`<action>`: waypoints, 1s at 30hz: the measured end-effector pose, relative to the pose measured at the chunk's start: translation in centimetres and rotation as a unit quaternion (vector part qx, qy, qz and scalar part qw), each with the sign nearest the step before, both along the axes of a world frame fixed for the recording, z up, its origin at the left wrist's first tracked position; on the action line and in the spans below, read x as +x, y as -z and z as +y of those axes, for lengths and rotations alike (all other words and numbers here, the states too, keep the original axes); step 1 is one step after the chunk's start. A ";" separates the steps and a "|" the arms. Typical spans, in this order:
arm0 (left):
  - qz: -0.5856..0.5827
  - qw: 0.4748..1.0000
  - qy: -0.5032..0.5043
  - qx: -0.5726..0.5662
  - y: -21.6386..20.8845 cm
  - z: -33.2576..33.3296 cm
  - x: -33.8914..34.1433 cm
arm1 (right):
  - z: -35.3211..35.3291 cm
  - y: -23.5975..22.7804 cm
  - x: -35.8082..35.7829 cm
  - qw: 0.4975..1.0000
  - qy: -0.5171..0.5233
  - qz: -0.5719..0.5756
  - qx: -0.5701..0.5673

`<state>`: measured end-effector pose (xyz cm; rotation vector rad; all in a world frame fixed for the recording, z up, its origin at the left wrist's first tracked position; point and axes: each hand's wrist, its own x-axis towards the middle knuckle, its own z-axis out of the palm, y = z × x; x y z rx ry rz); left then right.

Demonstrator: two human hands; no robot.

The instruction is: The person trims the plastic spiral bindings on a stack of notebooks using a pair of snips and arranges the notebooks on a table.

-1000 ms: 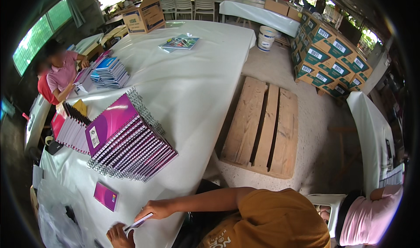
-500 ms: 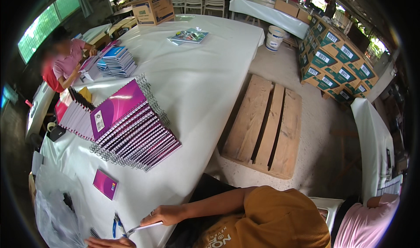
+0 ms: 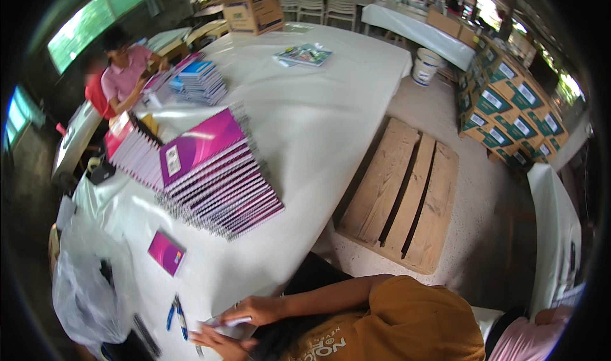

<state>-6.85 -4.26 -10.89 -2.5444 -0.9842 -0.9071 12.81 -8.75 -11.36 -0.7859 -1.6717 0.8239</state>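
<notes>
My right hand (image 3: 258, 310) is closed on a thin white pad (image 3: 237, 321), seen almost edge-on; it looks like a small notebook. My left hand (image 3: 221, 343), smeared by motion, is against the pad's left end. A thin dark strip (image 3: 200, 349) shows under its fingers, too blurred to name. Just left of my hands lie blue-handled pliers (image 3: 177, 314). Past the pliers, a small purple notebook (image 3: 167, 253) lies flat on the white-covered table. Dark wire coils (image 3: 146, 337) lie beside a clear plastic bag (image 3: 89, 291) at the lower left.
Purple spiral notebooks (image 3: 219, 176) stand in a large leaning stack, beyond the small notebook. Farther off, a person in pink (image 3: 127, 74) works by a blue book stack (image 3: 200, 83). A wooden pallet (image 3: 401, 195) lies right of the table, and stacked cartons (image 3: 512, 106) stand behind it.
The whole view has shifted, and things appear farther right. My left hand has moved from near the coils to the pad in my right hand. The right hand still holds the pad.
</notes>
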 end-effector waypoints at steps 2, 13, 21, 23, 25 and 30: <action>-0.087 0.994 -0.039 0.059 -6.4 2.9 2.8 | -0.5 -0.5 0.4 0.996 0.025 -0.015 -0.090; -0.119 0.990 -0.069 -0.039 -2.0 4.9 0.8 | 0.2 -0.6 -1.5 0.992 0.075 0.050 -0.087; -0.059 0.994 -0.082 0.031 -4.5 5.5 1.7 | 1.0 -1.3 -0.8 0.994 0.107 -0.034 0.007; -0.081 0.994 0.026 -0.064 0.4 3.5 1.3 | 1.3 -1.2 -1.6 0.992 0.123 -0.008 -0.016; 0.118 0.979 0.127 -0.109 1.5 -0.5 1.1 | 2.2 -0.8 -1.0 0.988 0.153 0.023 -0.017; -0.054 0.994 0.072 0.056 -5.0 5.1 3.7 | 2.5 -1.2 -0.3 0.992 0.115 -0.024 0.037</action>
